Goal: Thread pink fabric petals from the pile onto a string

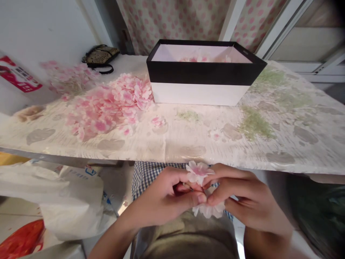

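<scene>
Pink-and-white flower (198, 172) held at 6 o'clock, just below table edge, pinched between left hand (161, 201) and right hand (244, 201), fingertips meeting at its centre. Loose pink petals (104, 108) heaped at 10 o'clock on patterned tablecloth (280, 144). Black-and-white box (202, 73) at 12 o'clock, more petals (195, 59) inside.

We've got a plain white painted wall (40, 28) on our left, a pale pink polka-dot curtain (172, 21) straight ahead, a white metal window frame (280, 39) to the right - and a long table under glossy leaf-print oilcloth (188, 144).
</scene>
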`<state>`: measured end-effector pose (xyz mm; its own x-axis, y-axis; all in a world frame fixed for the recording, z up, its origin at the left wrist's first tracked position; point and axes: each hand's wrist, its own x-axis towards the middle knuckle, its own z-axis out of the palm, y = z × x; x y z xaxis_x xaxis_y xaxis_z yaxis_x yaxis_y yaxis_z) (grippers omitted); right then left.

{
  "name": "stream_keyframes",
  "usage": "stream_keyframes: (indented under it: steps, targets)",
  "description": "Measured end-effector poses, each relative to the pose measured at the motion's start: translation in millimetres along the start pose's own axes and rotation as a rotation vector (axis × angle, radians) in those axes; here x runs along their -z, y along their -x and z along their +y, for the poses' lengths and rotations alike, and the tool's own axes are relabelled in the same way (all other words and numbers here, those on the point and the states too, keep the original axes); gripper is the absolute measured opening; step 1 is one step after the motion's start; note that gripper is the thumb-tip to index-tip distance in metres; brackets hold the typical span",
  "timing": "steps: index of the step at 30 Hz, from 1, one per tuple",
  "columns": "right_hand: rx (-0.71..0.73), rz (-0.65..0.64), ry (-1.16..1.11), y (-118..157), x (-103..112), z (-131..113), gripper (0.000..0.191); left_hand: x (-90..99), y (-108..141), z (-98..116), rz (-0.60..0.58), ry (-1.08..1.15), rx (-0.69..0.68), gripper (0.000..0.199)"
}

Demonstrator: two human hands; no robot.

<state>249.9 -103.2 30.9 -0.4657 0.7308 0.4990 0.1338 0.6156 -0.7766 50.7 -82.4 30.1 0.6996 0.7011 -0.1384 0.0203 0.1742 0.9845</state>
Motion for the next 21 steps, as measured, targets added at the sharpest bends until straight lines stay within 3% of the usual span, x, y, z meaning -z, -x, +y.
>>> stream_keyframes:
  steps: [8,10,12,15,16,19,20,21]
  targets:
    - [-0.001,-0.067,-0.037,-5.7,0.7,9.1,0.039,-1.7,-6.4,-0.2,0.035,0.096,-0.024,0.014]
    - [-0.011,-0.064,-0.008,-10.7,4.6,4.4,0.037,2.7,-5.6,4.2,0.057,0.020,-0.060,0.010]
    - [-0.025,-0.106,0.036,-23.3,15.5,-4.0,0.033,11.0,-2.5,9.7,0.145,-0.124,-0.136,0.004]
    - [0.010,-0.249,-0.101,-63.3,46.9,-15.1,0.017,29.7,3.4,16.4,0.372,-0.199,-0.280,0.036]
    - [0.032,-0.202,-0.163,-82.5,60.7,-16.4,0.011,36.5,4.5,17.7,0.451,-0.180,-0.327,0.039]
    - [0.190,0.354,0.124,-147.7,105.7,-9.6,0.019,53.4,2.4,18.3,0.639,-0.150,-0.414,0.030]
    - [0.147,0.451,0.264,-167.0,119.3,-4.8,0.026,57.1,0.0,17.6,0.679,-0.172,-0.408,0.027]
    - [0.038,0.445,0.394,-182.5,130.7,0.1,0.028,60.1,-3.0,16.5,0.704,-0.214,-0.383,0.025]
